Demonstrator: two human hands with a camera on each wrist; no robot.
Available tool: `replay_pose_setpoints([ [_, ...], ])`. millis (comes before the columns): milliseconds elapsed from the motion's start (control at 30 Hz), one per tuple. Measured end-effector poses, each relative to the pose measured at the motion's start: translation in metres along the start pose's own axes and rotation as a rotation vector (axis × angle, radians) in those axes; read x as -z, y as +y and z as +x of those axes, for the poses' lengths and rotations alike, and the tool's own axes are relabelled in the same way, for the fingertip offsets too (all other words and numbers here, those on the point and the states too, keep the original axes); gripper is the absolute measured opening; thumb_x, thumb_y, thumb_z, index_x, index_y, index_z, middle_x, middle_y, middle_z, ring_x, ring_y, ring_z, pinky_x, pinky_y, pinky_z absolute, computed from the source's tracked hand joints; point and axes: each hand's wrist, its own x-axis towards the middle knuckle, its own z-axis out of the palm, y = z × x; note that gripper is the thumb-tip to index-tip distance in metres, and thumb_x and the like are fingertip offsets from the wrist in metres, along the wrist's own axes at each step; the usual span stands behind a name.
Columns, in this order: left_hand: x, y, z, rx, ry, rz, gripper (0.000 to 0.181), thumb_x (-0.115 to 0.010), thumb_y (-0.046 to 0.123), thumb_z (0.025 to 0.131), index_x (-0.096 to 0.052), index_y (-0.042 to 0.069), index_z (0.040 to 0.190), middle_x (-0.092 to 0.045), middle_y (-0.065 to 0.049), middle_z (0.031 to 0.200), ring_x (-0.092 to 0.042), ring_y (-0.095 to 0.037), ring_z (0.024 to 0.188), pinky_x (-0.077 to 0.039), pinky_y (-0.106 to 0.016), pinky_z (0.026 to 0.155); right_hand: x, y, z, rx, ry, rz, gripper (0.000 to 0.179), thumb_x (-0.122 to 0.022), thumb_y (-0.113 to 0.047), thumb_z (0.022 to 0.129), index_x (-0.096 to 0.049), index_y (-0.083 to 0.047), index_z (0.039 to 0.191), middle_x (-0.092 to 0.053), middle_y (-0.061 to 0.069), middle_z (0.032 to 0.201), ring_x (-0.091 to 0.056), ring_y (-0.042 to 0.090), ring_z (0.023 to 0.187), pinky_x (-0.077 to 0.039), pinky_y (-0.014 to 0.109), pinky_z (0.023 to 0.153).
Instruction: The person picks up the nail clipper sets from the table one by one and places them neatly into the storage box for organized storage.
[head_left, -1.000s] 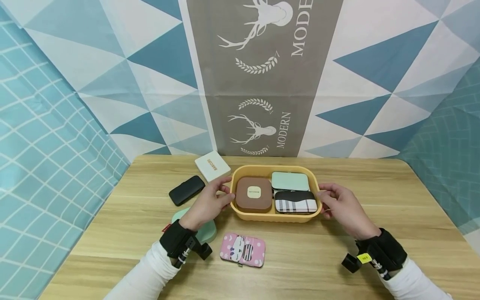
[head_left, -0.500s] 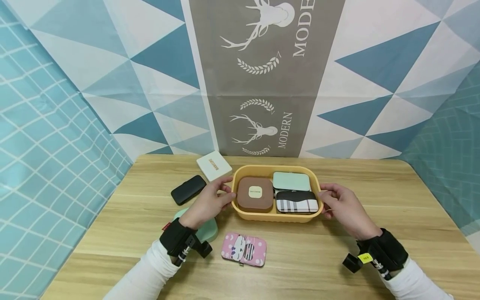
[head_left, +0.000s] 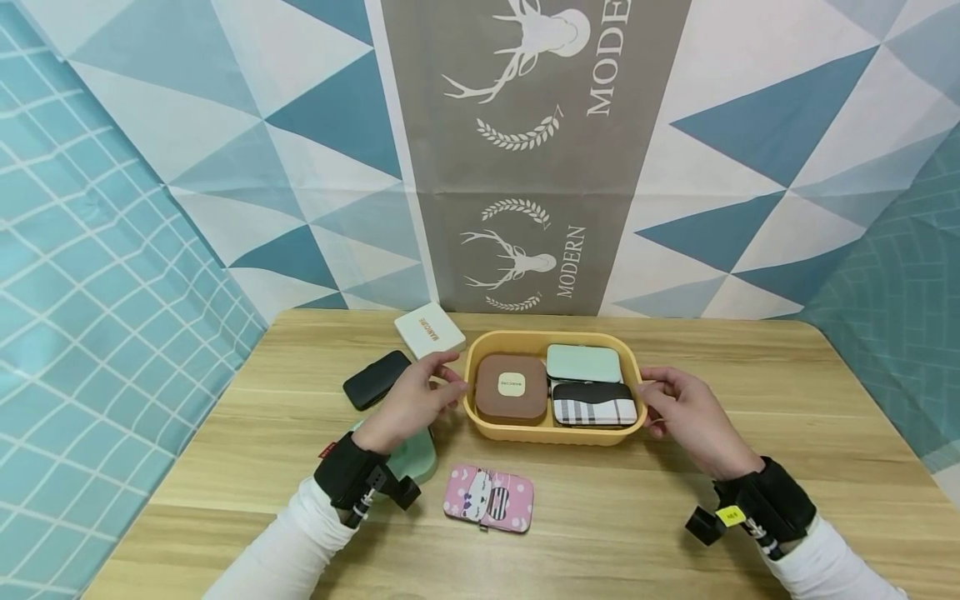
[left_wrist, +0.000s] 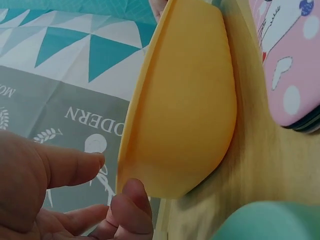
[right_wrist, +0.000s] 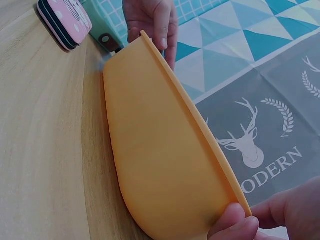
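- Yellow tub [head_left: 555, 435] sits right between your two hands, flat on the wooden table [head_left: 615, 533], one rounded end at each.
- Your right hand [head_left: 684, 412] has it: thumb and fingers close together, pinching the rim at the end on that side.
- Your left hand [head_left: 416, 398] is loose at the other end, thumb and fingers well parted, gripping nothing; fingertips are right beside the rim, and whether one touches, you can't tell from here.
- Inside, on your left hand's side, there's the brown case [head_left: 512, 390] with its pale label.
- Over on your right hand's side, the pale green tin [head_left: 583, 363] lies farther from you, and the plaid case [head_left: 594, 406] with its dark flap lies nearer, just inside the pinched end.
- Just beyond your left hand, the white box [head_left: 430, 331]; just outside that hand, the black case [head_left: 374, 379].
- Beneath your left wrist, partly hidden, the mint case [head_left: 417, 459].
- Nearer you than either hand, closer to the left one, the pink case [head_left: 489, 499] lies flat.
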Motion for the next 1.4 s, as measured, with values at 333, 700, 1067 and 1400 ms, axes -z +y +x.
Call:
replay_pose_setpoints([
  [333,0.017,0.004,-0.001,-0.024,0.037,0.027,0.056,-0.063,0.016,0.108,-0.043,0.001,0.158,-0.06,-0.017,0.118,-0.067,-0.038,0.1,-0.057,-0.043,0.079,0.0,0.0,0.001,-0.005,0.003,0.007,0.05,-0.055,-0.019,0.113,-0.042,0.008,0.152,-0.059,0.018,0.104,-0.06,0.021,0.078,-0.054,0.031,0.062],
  [700,0.039,0.011,0.009,-0.018,0.094,0.139,0.067,-0.068,0.023,0.105,-0.038,0.002,0.161,-0.054,-0.022,0.133,-0.061,-0.035,0.113,-0.052,-0.035,0.084,0.002,0.0,0.0,-0.013,0.001,0.003,0.048,-0.055,-0.019,0.112,-0.043,0.007,0.15,-0.058,0.019,0.105,-0.06,0.022,0.078,-0.054,0.031,0.062],
  [1067,0.063,0.014,0.029,-0.048,0.144,0.336,0.079,-0.072,0.025,0.102,-0.031,-0.004,0.163,-0.047,-0.033,0.147,-0.054,-0.044,0.128,-0.049,-0.055,0.103,0.002,0.001,0.001,0.001,-0.003,0.011,0.046,-0.055,-0.018,0.112,-0.044,0.007,0.149,-0.059,0.021,0.104,-0.06,0.022,0.077,-0.054,0.03,0.062],
  [1400,0.075,0.01,0.044,-0.056,0.128,0.418,0.09,-0.077,0.03,0.098,-0.026,-0.006,0.164,-0.034,-0.032,0.161,-0.043,-0.051,0.142,-0.044,-0.059,0.111,0.001,0.001,0.001,0.0,-0.004,0.03,0.049,-0.055,-0.018,0.112,-0.042,0.008,0.151,-0.06,0.018,0.104,-0.06,0.021,0.078,-0.053,0.031,0.062],
])
